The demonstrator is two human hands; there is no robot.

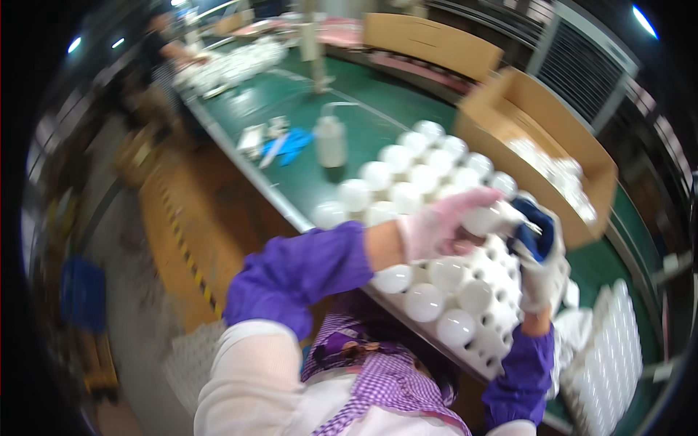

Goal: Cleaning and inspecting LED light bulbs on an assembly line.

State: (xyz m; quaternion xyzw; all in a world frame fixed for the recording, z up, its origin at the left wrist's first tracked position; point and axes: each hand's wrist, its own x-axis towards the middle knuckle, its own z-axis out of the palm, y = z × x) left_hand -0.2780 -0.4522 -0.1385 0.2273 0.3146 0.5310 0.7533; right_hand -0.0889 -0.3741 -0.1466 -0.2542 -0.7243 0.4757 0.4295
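My left hand, in a pale pinkish-white glove, is closed round the white dome of a light bulb. Its narrow end points right, toward my right hand. That white-gloved hand is closed on a dark blue cloth, which is bunched at the bulb's narrow end; whether it touches is too blurred to tell. Beneath both hands lies a white tray with round holes. Several white bulbs stand dome-up in its left and far parts, while holes show bare on the right.
An open cardboard box with white pieces stands beyond the tray. A squeeze bottle and blue glove lie farther left on the green table. A white ribbed stack leans at right. Another person works far left.
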